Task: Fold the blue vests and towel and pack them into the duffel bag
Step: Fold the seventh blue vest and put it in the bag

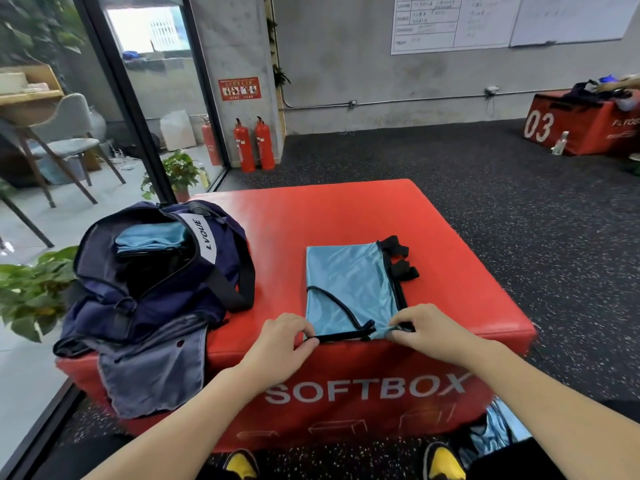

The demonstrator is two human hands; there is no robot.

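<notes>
we stand at the near edge of the red soft box (pixel 346 216), and the navy duffel bag (pixel 152 268) slumps open on its left side with blue folded cloth (pixel 152 235) already showing in its mouth. to the right of the bag lies a blue vest (pixel 349 282), folded into a narrow strip; its long axis runs from near to far, the black straps (pixel 398 258) sticking out at the far right and the black-trimmed hem toward us, right at the box's near edge. our left hand (pixel 280 344) pinches the black trim at the near left corner, and our right hand (pixel 426 334) pinches the near right corner, fingers curled on the fabric. we judge the next fold goes near to far. the cloth looks slippery, so the layers could slide apart as we lift, or the near hem could drop off the edge; the loose straps could also snag when we carry it left to the bag.
</notes>
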